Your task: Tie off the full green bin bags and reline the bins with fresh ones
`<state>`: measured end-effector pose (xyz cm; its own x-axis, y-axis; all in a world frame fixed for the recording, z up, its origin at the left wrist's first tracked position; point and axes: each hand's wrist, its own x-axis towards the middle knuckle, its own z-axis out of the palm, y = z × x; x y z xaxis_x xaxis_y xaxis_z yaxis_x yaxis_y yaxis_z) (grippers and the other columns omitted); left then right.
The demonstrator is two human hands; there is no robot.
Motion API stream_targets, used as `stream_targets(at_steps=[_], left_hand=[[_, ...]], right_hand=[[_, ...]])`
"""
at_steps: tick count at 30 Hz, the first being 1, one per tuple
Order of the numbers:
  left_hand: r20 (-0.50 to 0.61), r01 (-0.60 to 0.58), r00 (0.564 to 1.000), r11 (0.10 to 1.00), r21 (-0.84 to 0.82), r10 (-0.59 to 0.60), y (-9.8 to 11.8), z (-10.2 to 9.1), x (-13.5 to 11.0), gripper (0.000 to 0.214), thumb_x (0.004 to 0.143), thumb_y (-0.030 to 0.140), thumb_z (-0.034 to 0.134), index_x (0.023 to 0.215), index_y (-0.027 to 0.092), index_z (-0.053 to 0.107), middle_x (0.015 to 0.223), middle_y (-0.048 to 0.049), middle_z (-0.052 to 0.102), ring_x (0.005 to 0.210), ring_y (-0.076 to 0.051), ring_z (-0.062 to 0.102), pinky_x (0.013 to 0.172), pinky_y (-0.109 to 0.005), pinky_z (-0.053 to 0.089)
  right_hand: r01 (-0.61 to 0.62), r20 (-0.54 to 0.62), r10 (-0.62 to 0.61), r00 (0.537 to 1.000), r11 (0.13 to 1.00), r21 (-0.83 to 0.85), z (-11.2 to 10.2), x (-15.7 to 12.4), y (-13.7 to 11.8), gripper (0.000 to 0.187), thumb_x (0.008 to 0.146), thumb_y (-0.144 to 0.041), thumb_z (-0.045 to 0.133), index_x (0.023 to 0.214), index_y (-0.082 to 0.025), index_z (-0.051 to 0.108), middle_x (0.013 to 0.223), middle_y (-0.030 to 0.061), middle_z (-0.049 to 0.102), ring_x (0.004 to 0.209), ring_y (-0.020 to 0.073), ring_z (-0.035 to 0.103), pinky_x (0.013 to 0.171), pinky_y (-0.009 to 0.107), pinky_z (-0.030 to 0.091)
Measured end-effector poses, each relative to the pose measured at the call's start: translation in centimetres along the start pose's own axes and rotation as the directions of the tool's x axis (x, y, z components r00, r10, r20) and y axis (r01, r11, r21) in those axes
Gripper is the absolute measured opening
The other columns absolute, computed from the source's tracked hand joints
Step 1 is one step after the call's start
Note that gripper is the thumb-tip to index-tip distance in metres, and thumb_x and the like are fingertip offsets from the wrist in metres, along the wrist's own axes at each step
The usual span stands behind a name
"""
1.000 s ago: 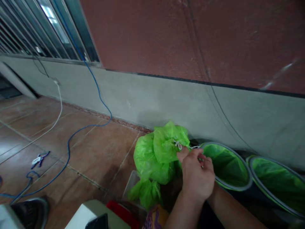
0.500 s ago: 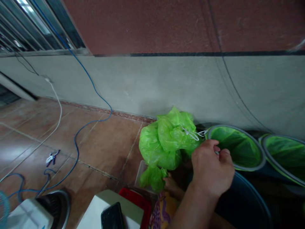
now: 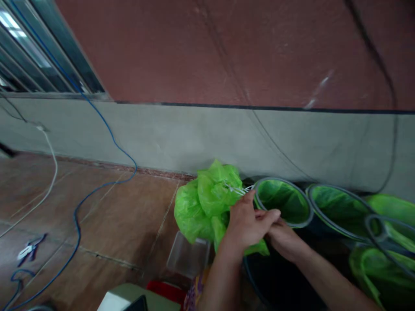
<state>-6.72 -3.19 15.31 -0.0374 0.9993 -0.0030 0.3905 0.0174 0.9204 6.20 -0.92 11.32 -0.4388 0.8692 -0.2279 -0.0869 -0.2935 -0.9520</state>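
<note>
A crumpled bright green plastic bag [image 3: 207, 201] with a thin white drawstring [image 3: 238, 188] lies on the floor against the wall. My left hand [image 3: 248, 220] rests on the bag's right side, thumb up by the string, fingers curled over a fold of green plastic. My right hand [image 3: 283, 237] sits just below and behind it, its fingers tucked under my left hand and hidden. Both hands hover over the rim of a dark bin [image 3: 259, 276] and touch the edge of a grey-rimmed bin lined in green [image 3: 303, 216].
Two more green-lined bins [image 3: 340, 207] [image 3: 385, 255] stand along the wall to the right. A clear plastic tub [image 3: 189, 257] and a red item [image 3: 167, 290] sit near my arm. A blue cable [image 3: 78, 211] and a white cable [image 3: 48, 172] trail across the brown tiles.
The view swung to the right, bringing more bins into sight. My right hand came back up beside my left at the bag. My left hand shifted from the string end onto the bag.
</note>
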Motion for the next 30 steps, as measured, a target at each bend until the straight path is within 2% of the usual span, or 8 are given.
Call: stream_targets(at_steps=[3,7,9,13,18,23,27,30], left_hand=[[0.258,-0.094,0.962,0.996,0.002,0.09,0.8,0.9,-0.2,0.071,0.071,0.052,0.066,0.131,0.016,0.051,0.113,-0.0111,0.066,0.098,-0.024,0.062,0.083,-0.034,0.048],[0.448,-0.142,0.887,0.989,0.035,0.112,1.7,3.8,-0.4,0.015,0.073,0.028,0.058,0.079,0.016,0.066,0.063,0.0022,0.057,0.057,-0.011,0.05,0.055,-0.024,0.036],[0.438,-0.136,0.892,0.991,0.018,0.114,1.8,5.1,-0.5,0.015,0.074,0.023,0.053,0.062,0.016,0.059,0.056,0.004,0.048,0.053,-0.009,0.043,0.052,-0.024,0.03],[0.3,-0.016,0.952,0.992,-0.128,0.054,1.6,6.9,-0.3,0.019,0.075,0.028,0.051,0.062,0.017,0.058,0.056,0.0042,0.049,0.054,-0.01,0.042,0.052,-0.023,0.029],[0.092,0.252,0.967,0.845,-0.473,-0.237,1.6,9.1,-0.4,0.021,0.071,0.036,0.059,0.072,0.016,0.065,0.059,0.002,0.06,0.057,-0.012,0.051,0.058,-0.024,0.039],[0.172,0.363,0.93,0.723,-0.588,-0.326,2.9,12.2,-1.5,0.023,0.07,0.039,0.063,0.078,0.017,0.067,0.071,-0.0007,0.068,0.067,-0.015,0.06,0.07,-0.028,0.046],[0.369,0.425,0.886,0.808,-0.409,-0.279,3.4,15.2,-2.5,0.025,0.077,0.04,0.055,0.079,0.019,0.069,0.075,-0.0027,0.07,0.071,-0.019,0.062,0.073,-0.033,0.048],[0.43,0.4,0.867,0.865,-0.302,-0.252,3.6,17.1,-3.2,0.026,0.079,0.041,0.055,0.084,0.02,0.071,0.082,-0.0036,0.072,0.083,-0.022,0.064,0.082,-0.036,0.048]], right_hand=[[-0.013,-0.139,0.028,0.99,0.994,0.106,-4.0,-2.5,-4.3,0.031,0.064,-0.032,0.081,0.092,-0.023,0.073,0.086,0.0022,0.074,0.075,0.0173,0.066,0.07,0.027,0.052],[0.099,-0.332,-0.023,0.943,0.972,0.213,-8.7,-5.4,-8.6,0.034,0.061,-0.025,0.082,0.094,-0.023,0.072,0.084,0.0006,0.073,0.068,0.0141,0.066,0.065,0.024,0.053],[0.173,-0.401,-0.065,0.914,0.956,0.238,-10.9,-6.4,-9.4,0.034,0.061,-0.023,0.082,0.094,-0.023,0.072,0.087,0.0008,0.073,0.071,0.0137,0.066,0.067,0.023,0.054],[0.316,-0.537,-0.176,0.825,0.931,0.18,-15.6,-8.1,-8.1,0.03,0.062,-0.026,0.081,0.09,-0.023,0.072,0.098,0.0026,0.072,0.086,0.0167,0.067,0.077,0.027,0.054],[0.264,-0.572,-0.349,0.742,0.937,-0.23,-17.9,-10.5,-4.1,0.039,0.061,-0.034,0.079,0.097,-0.022,0.07,0.097,0.0056,0.07,0.092,0.0235,0.064,0.084,0.04,0.052],[0.225,-0.403,-0.299,0.865,0.949,-0.221,-16.5,-12.6,-2.1,0.042,0.074,-0.044,0.069,0.111,-0.024,0.065,0.106,0.0072,0.069,0.102,0.0235,0.062,0.09,0.04,0.05],[0.296,-0.296,-0.32,0.9,0.947,-0.122,-16.4,-13.6,-2.4,0.044,0.072,-0.043,0.073,0.111,-0.025,0.064,0.11,0.0049,0.068,0.107,0.0236,0.061,0.089,0.038,0.05],[0.298,-0.305,-0.29,0.907,0.954,-0.021,-16.9,-14.0,-2.6,0.034,0.069,-0.045,0.075,0.094,-0.022,0.068,0.089,0.0027,0.072,0.082,0.0218,0.067,0.075,0.036,0.053]])
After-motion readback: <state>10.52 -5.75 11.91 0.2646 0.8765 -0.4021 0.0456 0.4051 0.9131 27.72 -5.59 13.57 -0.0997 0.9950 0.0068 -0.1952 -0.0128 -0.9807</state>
